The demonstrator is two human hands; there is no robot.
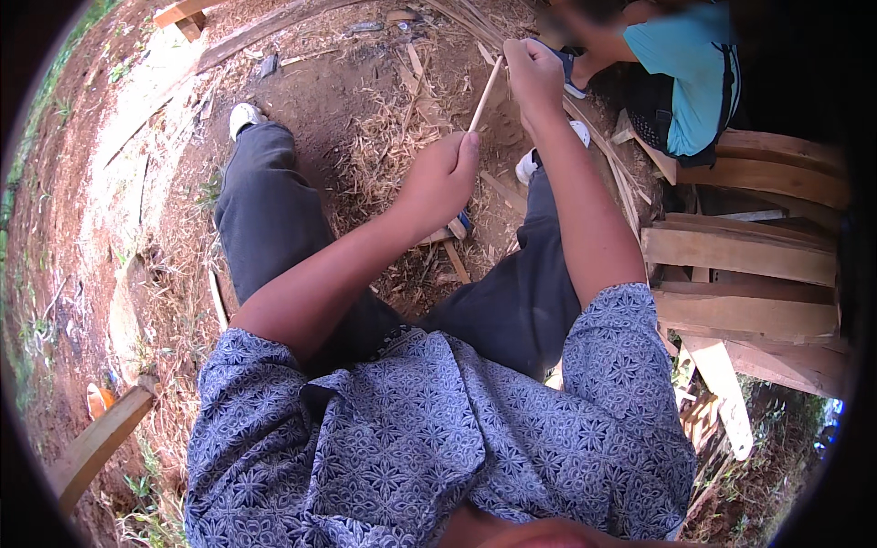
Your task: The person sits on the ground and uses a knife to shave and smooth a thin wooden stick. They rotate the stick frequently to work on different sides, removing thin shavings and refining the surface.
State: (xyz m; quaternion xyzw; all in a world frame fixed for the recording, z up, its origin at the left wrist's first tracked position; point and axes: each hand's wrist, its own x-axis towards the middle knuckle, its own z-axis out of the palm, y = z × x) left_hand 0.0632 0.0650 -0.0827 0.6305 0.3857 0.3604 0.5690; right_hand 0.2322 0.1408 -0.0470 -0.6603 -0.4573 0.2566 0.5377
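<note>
A thin pale wooden stick (485,94) slants up between my two hands. My left hand (443,178) is closed round its lower end, thumb lying along the top. Farther out and to the right, my right hand (534,78) grips the upper end with curled fingers. Just beneath my left hand, a small blue-edged object (462,222) shows partly on the ground; its kind is hidden. Wood shavings (375,146) lie scattered on the soil between my legs.
At the right stands a stack of curved wooden boards (740,256). Another person in a light blue shirt (685,73) sits beyond it. A wooden beam (100,447) juts in at lower left. Long strips of wood (617,169) lie beside my right foot.
</note>
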